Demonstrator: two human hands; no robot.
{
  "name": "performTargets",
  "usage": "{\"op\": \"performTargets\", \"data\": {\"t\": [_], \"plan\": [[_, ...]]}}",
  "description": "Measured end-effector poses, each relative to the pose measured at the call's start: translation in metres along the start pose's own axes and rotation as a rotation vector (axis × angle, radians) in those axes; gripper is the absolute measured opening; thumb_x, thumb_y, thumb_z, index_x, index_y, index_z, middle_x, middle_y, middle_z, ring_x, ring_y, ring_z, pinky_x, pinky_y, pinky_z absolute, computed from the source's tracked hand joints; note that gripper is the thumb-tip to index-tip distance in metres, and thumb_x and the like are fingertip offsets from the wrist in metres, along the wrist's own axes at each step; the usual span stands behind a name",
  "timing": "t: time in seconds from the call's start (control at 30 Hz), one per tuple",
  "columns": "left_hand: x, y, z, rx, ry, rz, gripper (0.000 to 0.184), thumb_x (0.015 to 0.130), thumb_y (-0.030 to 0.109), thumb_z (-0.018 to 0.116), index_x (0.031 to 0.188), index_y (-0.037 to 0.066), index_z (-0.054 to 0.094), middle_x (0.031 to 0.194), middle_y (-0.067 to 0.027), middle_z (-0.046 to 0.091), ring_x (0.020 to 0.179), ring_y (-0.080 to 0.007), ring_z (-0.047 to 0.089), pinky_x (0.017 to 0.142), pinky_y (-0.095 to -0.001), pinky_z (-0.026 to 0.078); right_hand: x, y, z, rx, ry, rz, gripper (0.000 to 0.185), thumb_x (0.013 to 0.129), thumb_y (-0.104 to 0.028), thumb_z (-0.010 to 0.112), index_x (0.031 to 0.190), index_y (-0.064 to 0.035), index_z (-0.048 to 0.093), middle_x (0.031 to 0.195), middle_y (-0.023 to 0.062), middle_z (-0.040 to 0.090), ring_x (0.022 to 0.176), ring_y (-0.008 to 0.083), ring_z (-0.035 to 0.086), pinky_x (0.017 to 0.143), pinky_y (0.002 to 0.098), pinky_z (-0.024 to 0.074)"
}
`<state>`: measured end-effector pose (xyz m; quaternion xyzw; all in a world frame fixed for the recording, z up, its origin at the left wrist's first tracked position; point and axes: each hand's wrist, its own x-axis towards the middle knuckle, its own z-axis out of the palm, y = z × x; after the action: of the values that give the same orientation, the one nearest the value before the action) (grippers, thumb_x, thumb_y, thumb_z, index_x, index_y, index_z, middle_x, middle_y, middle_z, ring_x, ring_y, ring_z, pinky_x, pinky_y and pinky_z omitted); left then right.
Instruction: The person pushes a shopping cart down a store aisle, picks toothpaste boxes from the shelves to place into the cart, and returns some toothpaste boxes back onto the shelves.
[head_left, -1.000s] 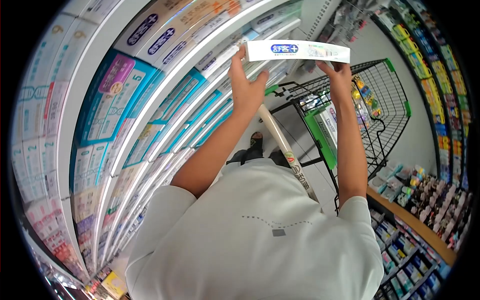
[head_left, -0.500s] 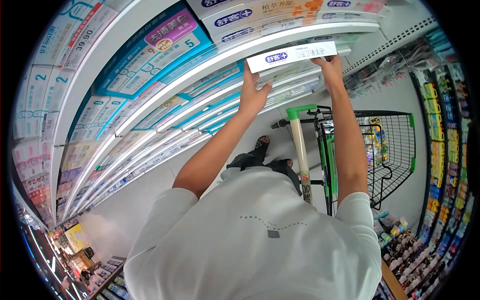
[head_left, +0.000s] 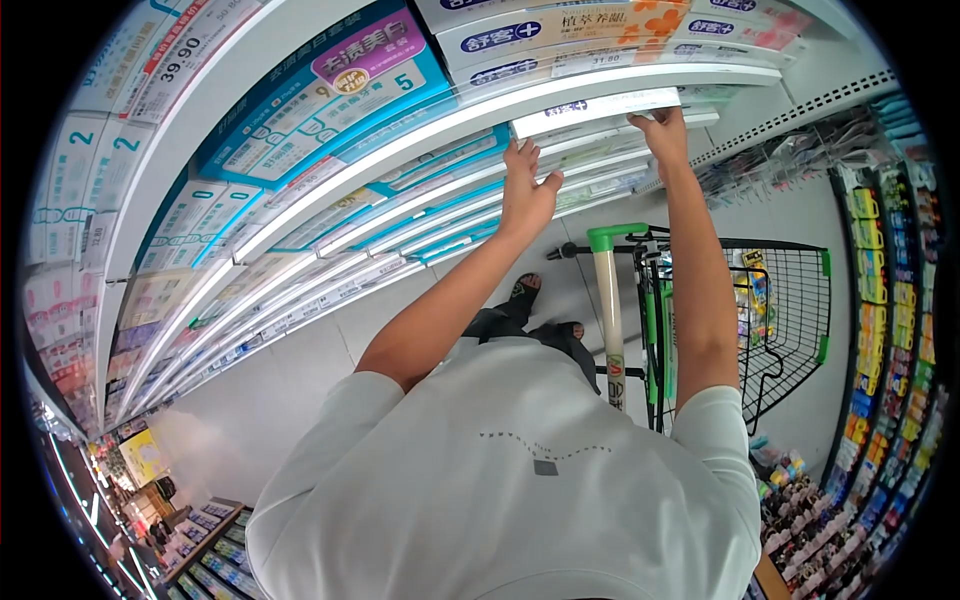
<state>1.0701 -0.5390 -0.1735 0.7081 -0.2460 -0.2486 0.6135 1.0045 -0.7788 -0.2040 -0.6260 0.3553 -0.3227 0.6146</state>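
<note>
A long white box (head_left: 598,112) with a blue logo lies level at the edge of a shelf, its far side under the shelf board above. My left hand (head_left: 527,190) is at the box's left end, fingertips at its lower edge and thumb apart. At the right end, my right hand (head_left: 660,137) grips the box between thumb and fingers. Above the box, the white shelf edge (head_left: 600,78) carries more boxes with the same logo. A large teal box (head_left: 325,95) stands on the shelf to the left.
A black wire shopping cart (head_left: 790,300) with a green-and-white handle (head_left: 608,290) stands right of my legs, with packages inside. Shelves of colourful packets (head_left: 868,330) line the far right. Small goods (head_left: 815,510) fill a display at lower right. Price tags run along the left shelves.
The view has swung toward the shelves. Both hands have carried the white box to the shelf, and it now sits partly under the board above. The cart appears farther right and lower.
</note>
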Motion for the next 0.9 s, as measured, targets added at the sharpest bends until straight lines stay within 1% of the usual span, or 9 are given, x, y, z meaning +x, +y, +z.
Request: {"op": "performTargets", "data": {"t": [0.27,0.33,0.43,0.5,0.53,0.6,0.67,0.8,0.9], "plan": [[0.005,0.013,-0.006,0.068,0.030,0.014,0.081,0.084,0.003,0.062,0.143,-0.010,0.007,0.145,-0.0277,0.031,0.133,-0.0348,0.038,0.108,-0.0390,0.034,0.023,0.009,0.001,-0.325,0.024,-0.019,0.071,0.066,-0.018,0.080,0.121,0.0086,0.044,0.119,0.0228,0.057,0.111,0.0320,0.056,0.095,0.0363,0.0423],[0.006,0.010,-0.003,0.068,0.055,0.000,0.081,0.083,0.004,0.063,0.143,-0.010,0.010,0.143,-0.0272,0.034,0.131,-0.0349,0.040,0.107,-0.0391,0.036,0.019,0.005,0.001,-0.305,0.045,-0.045,0.073,0.068,-0.023,0.079,0.124,0.0066,0.045,0.119,0.0226,0.059,0.112,0.0322,0.057,0.095,0.0374,0.0427],[0.017,-0.016,0.000,0.139,0.133,0.108,0.071,0.083,0.007,0.067,0.141,0.000,0.027,0.140,-0.0202,0.041,0.125,-0.0312,0.047,0.099,-0.0380,0.043,0.020,-0.007,0.011,-0.392,0.014,-0.164,0.074,0.072,-0.033,0.077,0.132,-0.0026,0.048,0.121,0.0189,0.061,0.113,0.0338,0.057,0.097,0.0385,0.0413],[0.016,-0.016,0.003,0.193,0.143,0.078,0.071,0.083,0.010,0.068,0.140,0.000,0.028,0.138,-0.0206,0.044,0.123,-0.0313,0.049,0.092,-0.0376,0.048,0.028,0.007,0.009,-0.361,0.006,-0.130,0.072,0.073,-0.030,0.077,0.131,-0.0006,0.047,0.120,0.0177,0.061,0.113,0.0313,0.057,0.097,0.0358,0.0404],[0.015,-0.006,0.001,0.240,0.113,0.006,0.072,0.083,0.011,0.068,0.141,-0.001,0.026,0.138,-0.0214,0.044,0.124,-0.0316,0.048,0.089,-0.0373,0.049,0.026,0.004,0.012,-0.305,-0.025,-0.129,0.066,0.077,-0.020,0.074,0.133,0.0013,0.046,0.129,0.0162,0.055,0.120,0.0264,0.052,0.100,0.0330,0.0374],[0.015,-0.013,0.002,0.179,0.130,0.100,0.076,0.083,0.013,0.067,0.142,-0.002,0.022,0.139,-0.0226,0.042,0.127,-0.0324,0.046,0.085,-0.0359,0.051,0.021,0.000,0.013,-0.287,-0.019,-0.108,0.068,0.079,-0.019,0.073,0.137,0.0009,0.042,0.135,0.0156,0.050,0.125,0.0258,0.047,0.102,0.0330,0.0355],[0.014,-0.008,-0.001,0.183,0.124,0.102,0.078,0.083,0.013,0.066,0.142,-0.005,0.018,0.140,-0.0243,0.040,0.129,-0.0339,0.044,0.089,-0.0354,0.050,0.026,0.010,0.011,-0.273,0.003,-0.131,0.069,0.076,-0.024,0.075,0.133,0.0017,0.045,0.130,0.0162,0.055,0.122,0.0274,0.050,0.101,0.0334,0.0361],[0.007,0.002,-0.003,0.235,0.086,0.098,0.078,0.084,0.011,0.063,0.141,-0.011,0.014,0.141,-0.0272,0.036,0.129,-0.0360,0.043,0.092,-0.0372,0.048,0.016,-0.008,0.011,-0.235,-0.047,-0.055,0.068,0.079,-0.022,0.073,0.136,0.0011,0.042,0.133,0.0156,0.052,0.125,0.0264,0.047,0.102,0.0338,0.0347],[0.002,0.004,-0.003,0.291,0.115,0.117,0.072,0.084,0.011,0.064,0.140,-0.008,0.022,0.136,-0.0260,0.043,0.123,-0.0347,0.049,0.090,-0.0375,0.049,0.006,-0.002,0.011,-0.262,-0.036,-0.017,0.076,0.081,-0.021,0.072,0.143,0.0016,0.033,0.142,0.0197,0.042,0.131,0.0293,0.041,0.105,0.0346,0.0329]]}}
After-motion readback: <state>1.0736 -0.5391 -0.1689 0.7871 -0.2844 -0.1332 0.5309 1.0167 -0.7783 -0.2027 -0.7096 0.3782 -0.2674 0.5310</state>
